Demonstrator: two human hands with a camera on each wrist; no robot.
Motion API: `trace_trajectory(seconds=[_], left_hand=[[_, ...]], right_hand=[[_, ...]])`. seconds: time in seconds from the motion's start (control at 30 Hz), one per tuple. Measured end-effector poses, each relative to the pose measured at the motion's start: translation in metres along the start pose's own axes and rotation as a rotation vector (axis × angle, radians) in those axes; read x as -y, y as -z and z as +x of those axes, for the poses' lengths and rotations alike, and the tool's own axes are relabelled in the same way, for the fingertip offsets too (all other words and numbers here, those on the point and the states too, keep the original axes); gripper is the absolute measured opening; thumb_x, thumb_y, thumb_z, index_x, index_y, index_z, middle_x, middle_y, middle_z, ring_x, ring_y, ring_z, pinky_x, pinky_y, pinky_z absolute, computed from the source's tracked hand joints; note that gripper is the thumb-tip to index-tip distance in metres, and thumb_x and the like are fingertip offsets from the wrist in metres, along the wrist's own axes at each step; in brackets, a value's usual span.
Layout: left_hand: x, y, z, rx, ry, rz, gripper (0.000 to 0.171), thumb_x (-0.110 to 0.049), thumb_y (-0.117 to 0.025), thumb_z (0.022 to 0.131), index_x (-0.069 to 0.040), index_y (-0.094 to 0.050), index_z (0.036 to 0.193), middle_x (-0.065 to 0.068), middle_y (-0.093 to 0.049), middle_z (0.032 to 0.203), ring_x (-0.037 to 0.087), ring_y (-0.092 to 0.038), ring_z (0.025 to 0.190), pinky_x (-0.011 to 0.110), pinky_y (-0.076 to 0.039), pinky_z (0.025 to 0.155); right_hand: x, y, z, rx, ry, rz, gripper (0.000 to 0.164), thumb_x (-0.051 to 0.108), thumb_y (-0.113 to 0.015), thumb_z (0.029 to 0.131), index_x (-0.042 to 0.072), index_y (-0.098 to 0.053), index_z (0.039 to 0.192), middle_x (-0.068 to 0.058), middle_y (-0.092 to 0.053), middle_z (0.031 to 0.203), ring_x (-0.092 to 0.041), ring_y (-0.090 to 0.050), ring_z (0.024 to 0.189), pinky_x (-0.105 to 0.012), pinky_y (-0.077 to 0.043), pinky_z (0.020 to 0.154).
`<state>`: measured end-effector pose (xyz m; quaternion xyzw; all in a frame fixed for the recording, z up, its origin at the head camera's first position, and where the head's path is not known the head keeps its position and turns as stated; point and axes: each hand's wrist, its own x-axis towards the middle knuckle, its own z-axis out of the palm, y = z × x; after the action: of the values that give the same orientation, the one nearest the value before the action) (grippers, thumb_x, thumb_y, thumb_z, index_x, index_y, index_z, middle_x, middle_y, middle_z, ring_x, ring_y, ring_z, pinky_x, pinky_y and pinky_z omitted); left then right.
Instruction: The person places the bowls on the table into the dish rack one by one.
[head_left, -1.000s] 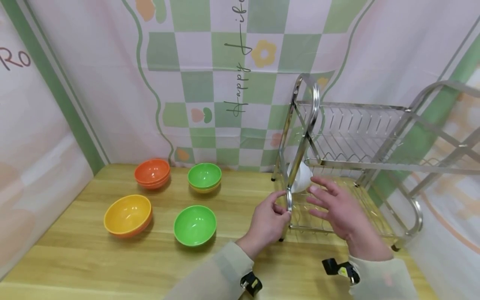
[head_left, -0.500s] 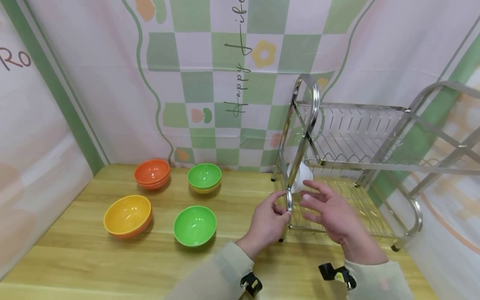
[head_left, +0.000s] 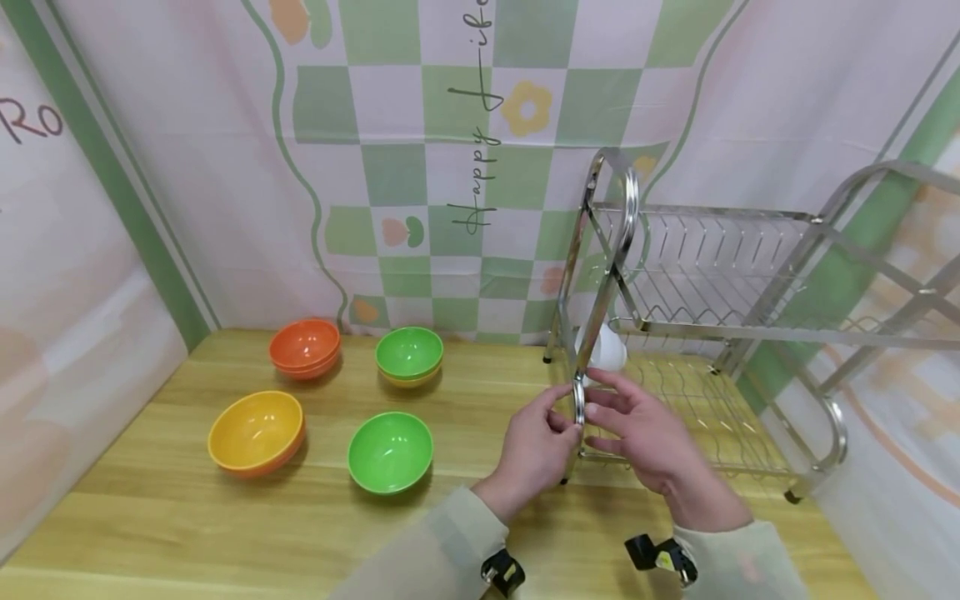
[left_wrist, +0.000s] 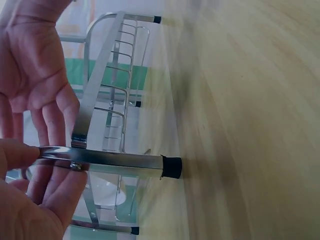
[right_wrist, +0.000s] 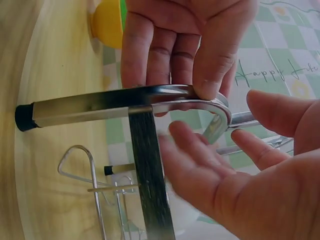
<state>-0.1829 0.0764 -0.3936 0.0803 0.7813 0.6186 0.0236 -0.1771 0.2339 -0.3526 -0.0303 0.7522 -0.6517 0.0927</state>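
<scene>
Using my left hand (head_left: 536, 446), I pinch the silver, two-tier metal rack (head_left: 750, 332) at its near left corner. My right hand (head_left: 648, 437) is unclenched just beside it.

Booth-like space (printed cloth walls (head_left: 450, 175))

On my feed I count one two-tier metal rack (head_left: 750, 332), at least one white vessel (head_left: 610, 350), and one desk (head_left: 480, 387). Seven bowls show: two green bowls (head_left: 390, 452), two yellow bowls (head_left: 257, 425), three orange bowls (head_left: 305, 343). I also see two black wrist devices (head_left: 504, 572).
</scene>
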Motion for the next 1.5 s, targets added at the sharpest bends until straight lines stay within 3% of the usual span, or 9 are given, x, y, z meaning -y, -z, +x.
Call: trace_trajectory(seconds=[0.17,0.4,0.6,0.77,1.0,1.2,1.4,1.5], left_hand=[[-0.003,0.004,-0.002,0.012,-0.003,0.036,0.054,-0.004,-0.072,0.091,-0.029,-0.06,0.137,-0.009,-0.061,0.085,0.006,-0.059,0.071,0.024,-0.053,0.052],[-0.01,0.016,-0.008,0.045,0.035,0.106,0.051,-0.014,-0.071,0.09,-0.027,-0.059,0.138,0.004,-0.06,0.118,0.007,-0.06,0.078,0.027,-0.054,0.056],[-0.016,0.029,-0.014,0.081,0.03,0.178,0.057,-0.014,-0.068,0.088,-0.02,-0.053,0.143,0.007,-0.058,0.121,0.009,-0.058,0.074,0.028,-0.053,0.056],[-0.021,0.045,-0.017,0.111,0.031,0.206,0.061,-0.013,-0.066,0.087,-0.019,-0.05,0.146,0.008,-0.058,0.123,0.01,-0.059,0.071,0.03,-0.053,0.056],[-0.028,0.076,-0.025,0.137,0.009,0.231,0.064,-0.013,-0.064,0.088,-0.02,-0.046,0.149,0.008,-0.058,0.124,0.013,-0.061,0.083,0.03,-0.054,0.061],[-0.032,0.111,-0.034,0.135,-0.003,0.265,0.062,-0.017,-0.064,0.089,-0.021,-0.046,0.149,0.004,-0.059,0.121,0.016,-0.061,0.093,0.032,-0.055,0.066],[-0.039,0.154,-0.04,0.058,-0.116,0.495,0.059,-0.013,-0.065,0.087,-0.021,-0.053,0.144,0.008,-0.061,0.121,0.024,-0.059,0.107,0.043,-0.053,0.087],[-0.043,0.178,-0.041,0.062,-0.095,0.612,0.058,-0.017,-0.068,0.089,-0.02,-0.053,0.145,0.01,-0.061,0.125,0.028,-0.059,0.112,0.047,-0.052,0.092]], right_hand=[[0.0,-0.004,0.002,-0.001,0.001,-0.009,0.064,0.007,-0.055,0.102,0.012,-0.025,0.158,-0.029,-0.033,0.151,-0.044,-0.047,0.126,-0.047,-0.054,0.092],[-0.001,-0.009,0.007,-0.033,0.012,-0.028,0.076,0.0,-0.062,0.096,0.01,-0.021,0.159,-0.031,-0.04,0.145,-0.04,-0.06,0.113,-0.043,-0.056,0.089],[-0.002,-0.014,0.013,-0.084,-0.004,-0.067,0.075,-0.005,-0.061,0.095,0.011,-0.025,0.158,-0.028,-0.054,0.128,-0.031,-0.065,0.102,-0.042,-0.058,0.085],[-0.002,-0.014,0.016,-0.091,-0.018,-0.061,0.074,-0.007,-0.061,0.095,0.014,-0.027,0.158,-0.028,-0.056,0.122,-0.034,-0.066,0.099,-0.042,-0.058,0.084],[0.001,-0.011,0.018,-0.077,-0.022,-0.062,0.073,-0.006,-0.062,0.094,0.015,-0.028,0.156,-0.022,-0.061,0.114,-0.037,-0.066,0.097,-0.045,-0.059,0.082],[0.002,-0.01,0.018,-0.07,-0.011,-0.076,0.072,-0.008,-0.061,0.093,0.013,-0.028,0.154,-0.021,-0.061,0.111,-0.033,-0.068,0.091,-0.045,-0.059,0.081],[0.002,-0.011,0.017,-0.073,-0.004,-0.091,0.07,-0.009,-0.059,0.094,0.013,-0.029,0.153,-0.022,-0.06,0.109,-0.032,-0.067,0.089,-0.044,-0.059,0.079],[0.002,-0.01,0.016,-0.07,-0.001,-0.087,0.069,-0.009,-0.058,0.094,0.012,-0.029,0.153,-0.022,-0.059,0.108,-0.034,-0.066,0.09,-0.044,-0.059,0.079]])
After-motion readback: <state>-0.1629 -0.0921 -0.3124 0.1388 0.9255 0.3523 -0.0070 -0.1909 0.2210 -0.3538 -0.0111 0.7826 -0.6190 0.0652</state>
